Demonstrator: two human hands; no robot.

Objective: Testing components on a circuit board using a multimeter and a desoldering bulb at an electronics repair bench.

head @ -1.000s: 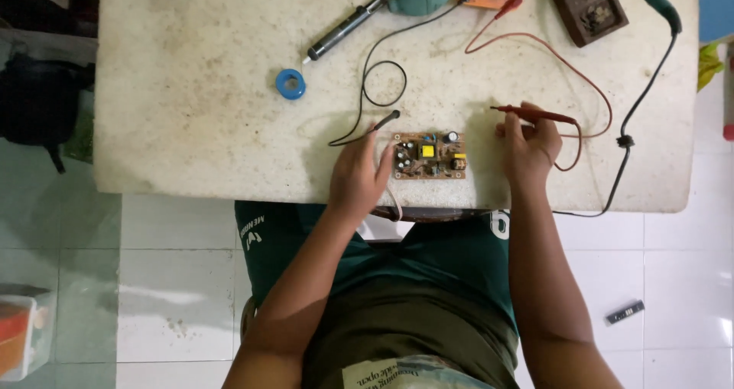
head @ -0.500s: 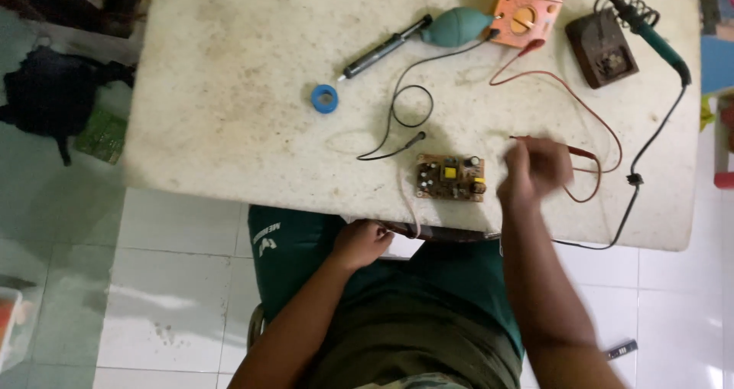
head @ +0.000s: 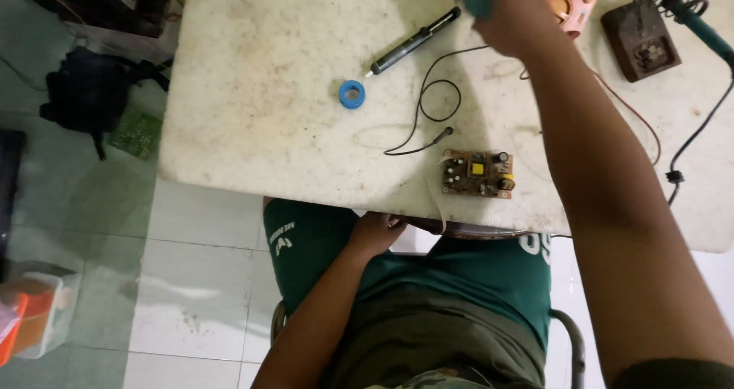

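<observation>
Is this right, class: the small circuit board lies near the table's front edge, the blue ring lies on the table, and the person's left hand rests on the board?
Not quite. The head view shows the left hand below the table edge, by the lap, not on the circuit board. The board does lie near the front edge, and the blue ring lies on the table.

One head-worn view looks straight down, fairly near, onto the table.
</observation>
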